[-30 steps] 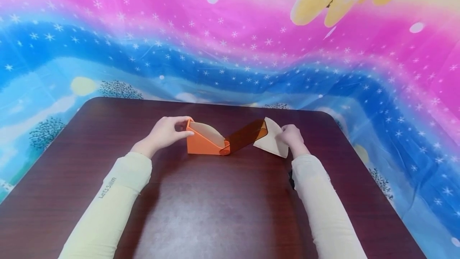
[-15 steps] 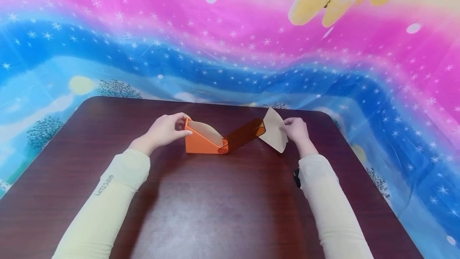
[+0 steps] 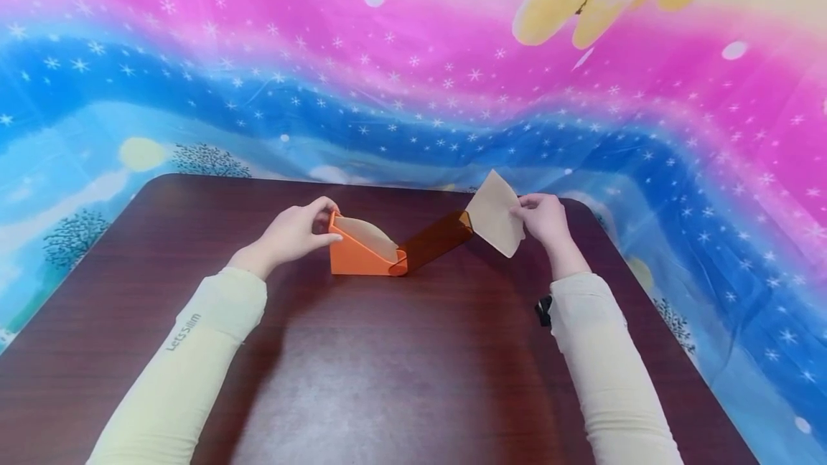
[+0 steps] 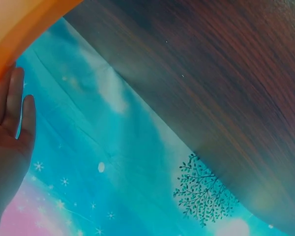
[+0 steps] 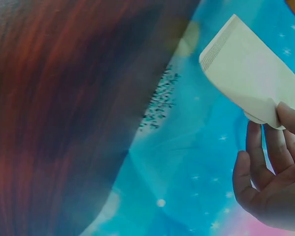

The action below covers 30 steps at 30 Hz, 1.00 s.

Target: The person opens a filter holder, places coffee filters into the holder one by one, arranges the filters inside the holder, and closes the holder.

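Observation:
On the table (image 3: 349,379) stands an orange coffee filter holder (image 3: 362,262), its translucent brown lid (image 3: 436,240) swung out to the right. A tan stack of paper coffee filters (image 3: 370,233) shows inside the box. My left hand (image 3: 291,234) grips the box's tall left end, thumb in front and fingers behind; only part of the box enters the left wrist view. To the right, my right hand (image 3: 548,222) pinches a paper coffee filter (image 3: 496,215) by its curved edge. In the right wrist view the filter (image 5: 250,69) shows a crimped seam, raised above the table.
The dark wood table has rounded far corners. Behind and beside it hangs a blue and pink printed cloth (image 3: 388,92) close to the table's edges. A small black object (image 3: 544,311) shows at the right sleeve's cuff.
My right hand has moved up and to the right, carrying the coffee filter away from the lid. My left hand keeps its grip on the holder, which stays in place.

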Motion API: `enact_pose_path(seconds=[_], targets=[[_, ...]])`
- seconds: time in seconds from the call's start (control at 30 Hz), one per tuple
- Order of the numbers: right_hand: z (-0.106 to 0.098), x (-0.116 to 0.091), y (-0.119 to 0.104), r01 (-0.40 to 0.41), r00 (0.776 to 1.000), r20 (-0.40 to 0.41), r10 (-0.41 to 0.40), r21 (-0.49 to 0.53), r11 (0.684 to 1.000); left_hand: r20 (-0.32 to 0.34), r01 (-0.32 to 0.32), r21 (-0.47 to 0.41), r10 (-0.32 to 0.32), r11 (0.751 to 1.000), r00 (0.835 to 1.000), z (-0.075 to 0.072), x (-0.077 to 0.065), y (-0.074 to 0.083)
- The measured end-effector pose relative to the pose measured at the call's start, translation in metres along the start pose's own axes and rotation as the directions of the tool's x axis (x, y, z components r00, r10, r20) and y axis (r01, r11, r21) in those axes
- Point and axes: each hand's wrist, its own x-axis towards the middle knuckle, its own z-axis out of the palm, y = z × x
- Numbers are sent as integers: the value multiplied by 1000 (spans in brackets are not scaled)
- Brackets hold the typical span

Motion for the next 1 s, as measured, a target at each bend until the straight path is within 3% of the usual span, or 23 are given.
enact_pose_path(seconds=[0.37, 0.57, 1.0], targets=[[-15, -8, -26, 70, 998, -7, -70, 77, 995, -19, 55, 45, -54, 997, 998, 0, 0, 1], [-22, -13, -35, 86, 996, -41, -83, 81, 993, -56, 47, 49, -44, 998, 997, 0, 1, 3], [-24, -19, -59, 208, 977, -68, -200, 140, 968, -29, 72, 127, -69, 989, 997, -9, 3, 13]])
